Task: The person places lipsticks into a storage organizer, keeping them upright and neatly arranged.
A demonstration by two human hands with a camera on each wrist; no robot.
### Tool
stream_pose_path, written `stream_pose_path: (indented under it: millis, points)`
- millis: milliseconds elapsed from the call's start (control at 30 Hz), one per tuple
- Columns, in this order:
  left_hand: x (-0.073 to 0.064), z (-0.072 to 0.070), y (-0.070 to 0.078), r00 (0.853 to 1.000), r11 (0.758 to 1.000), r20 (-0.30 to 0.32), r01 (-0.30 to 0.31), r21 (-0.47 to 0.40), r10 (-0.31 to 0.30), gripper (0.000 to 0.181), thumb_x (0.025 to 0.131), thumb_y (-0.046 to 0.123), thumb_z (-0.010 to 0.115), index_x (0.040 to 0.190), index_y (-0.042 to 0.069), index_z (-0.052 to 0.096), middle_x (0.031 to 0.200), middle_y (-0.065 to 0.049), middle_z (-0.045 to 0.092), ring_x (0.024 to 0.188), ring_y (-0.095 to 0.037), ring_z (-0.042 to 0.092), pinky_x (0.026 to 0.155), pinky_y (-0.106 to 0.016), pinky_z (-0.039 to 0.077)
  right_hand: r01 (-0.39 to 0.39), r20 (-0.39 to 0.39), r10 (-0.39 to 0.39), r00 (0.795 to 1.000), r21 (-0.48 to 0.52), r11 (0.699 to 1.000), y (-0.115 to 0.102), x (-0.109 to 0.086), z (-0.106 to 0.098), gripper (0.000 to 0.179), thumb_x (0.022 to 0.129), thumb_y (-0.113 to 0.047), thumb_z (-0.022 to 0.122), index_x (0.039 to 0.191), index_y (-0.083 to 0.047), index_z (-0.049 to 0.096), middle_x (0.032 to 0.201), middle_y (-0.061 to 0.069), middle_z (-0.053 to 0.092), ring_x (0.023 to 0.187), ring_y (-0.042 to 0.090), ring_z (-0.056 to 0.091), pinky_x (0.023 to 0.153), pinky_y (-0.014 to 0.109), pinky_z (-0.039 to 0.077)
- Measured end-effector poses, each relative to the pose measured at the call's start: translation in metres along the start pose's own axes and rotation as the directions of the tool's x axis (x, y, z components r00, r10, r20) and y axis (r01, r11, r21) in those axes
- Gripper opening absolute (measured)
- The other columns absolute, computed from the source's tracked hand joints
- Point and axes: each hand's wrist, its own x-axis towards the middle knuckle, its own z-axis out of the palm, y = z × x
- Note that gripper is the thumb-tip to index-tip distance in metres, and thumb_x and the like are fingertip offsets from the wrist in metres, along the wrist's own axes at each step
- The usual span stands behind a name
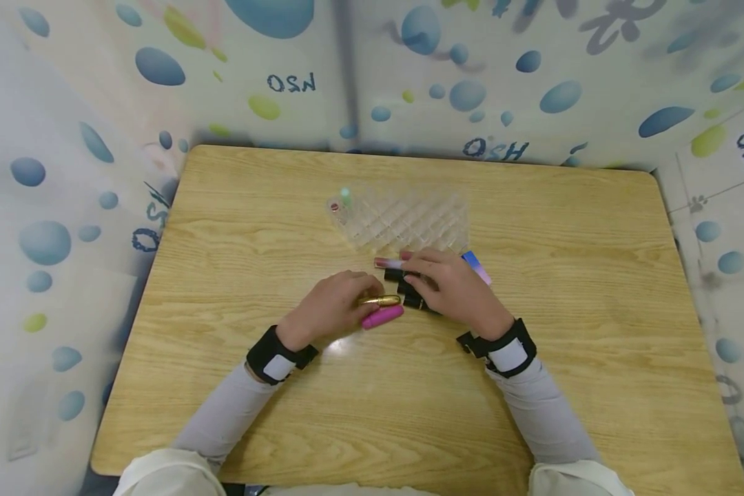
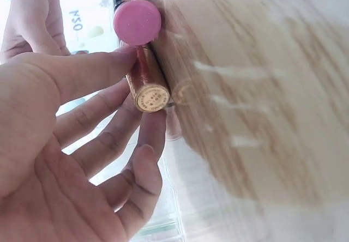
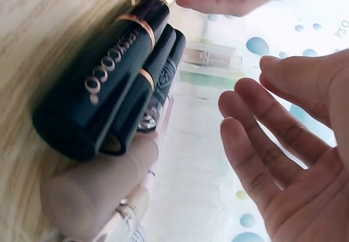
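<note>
My left hand [image 1: 333, 306] pinches a gold lipstick tube [image 1: 387, 300] between thumb and fingers; its round base [image 2: 152, 98] faces the left wrist camera. Right beside that tube lies a bright pink tube [image 1: 382, 317], its flat end [image 2: 137, 22] showing near my thumb tip. Over a row of cosmetic tubes hovers my right hand [image 1: 457, 289], fingers loosely bent with nothing between them. Under and beside it are a thick black lettered lipstick [image 3: 95, 84], slimmer black tubes [image 3: 133, 106] and a mauve-grey tube [image 3: 101, 185].
Behind the hands stands a clear plastic organizer [image 1: 403, 219] with slanted compartments. A dark red-topped tube [image 1: 334, 207] and a mint-green piece [image 1: 345, 193] sit at its left end. A blue-to-pink tube [image 1: 476, 267] lies right of the row, on the wooden table [image 1: 595, 289].
</note>
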Motion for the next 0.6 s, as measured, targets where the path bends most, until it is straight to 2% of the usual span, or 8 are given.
stream_pose_path:
  millis: [100, 267, 433, 600]
  points:
    - [0.0, -0.001, 0.0, 1.0, 1.0, 0.004, 0.009, -0.016, -0.009, 0.016, 0.096, 0.024, 0.072, 0.11, 0.018, 0.074, 0.101, 0.007, 0.072, 0.091, -0.011, 0.065, 0.078, -0.033, 0.056, -0.023, 0.044, 0.023, 0.999, 0.008, 1.0, -0.001, 0.0, 0.003, 0.02, 0.096, -0.016, 0.072, 0.11, -0.005, 0.079, 0.119, 0.009, 0.074, 0.106, 0.02, 0.071, 0.079, 0.034, 0.059]
    - [-0.001, -0.006, 0.001, 0.999, 0.999, -0.038, -0.002, -0.033, 0.0, 0.014, 0.095, 0.022, 0.072, 0.108, 0.017, 0.075, 0.098, 0.009, 0.071, 0.089, -0.01, 0.065, 0.075, -0.03, 0.055, -0.016, 0.085, 0.011, 0.996, 0.06, 0.998, -0.001, 0.001, 0.007, 0.023, 0.093, -0.015, 0.075, 0.113, -0.003, 0.079, 0.116, 0.01, 0.074, 0.122, 0.03, 0.067, 0.094, 0.041, 0.059]
    - [-0.001, -0.01, -0.001, 0.99, 0.997, -0.124, -0.072, -0.04, 0.067, 0.019, 0.095, 0.021, 0.073, 0.112, 0.013, 0.074, 0.103, 0.003, 0.073, 0.089, -0.012, 0.067, 0.076, -0.03, 0.057, -0.018, 0.105, 0.009, 0.994, 0.092, 0.996, -0.001, 0.001, 0.008, 0.026, 0.091, -0.016, 0.078, 0.113, -0.002, 0.078, 0.113, 0.008, 0.074, 0.125, 0.032, 0.065, 0.094, 0.041, 0.059]
    - [0.001, -0.011, 0.0, 0.967, 0.986, -0.211, -0.157, -0.052, 0.143, 0.023, 0.094, 0.018, 0.075, 0.115, 0.009, 0.072, 0.11, -0.002, 0.075, 0.09, -0.017, 0.069, 0.077, -0.033, 0.058, -0.018, 0.106, 0.004, 0.994, 0.125, 0.992, -0.002, 0.002, 0.007, 0.021, 0.092, -0.014, 0.077, 0.111, -0.005, 0.078, 0.113, 0.007, 0.074, 0.127, 0.033, 0.064, 0.096, 0.041, 0.058]
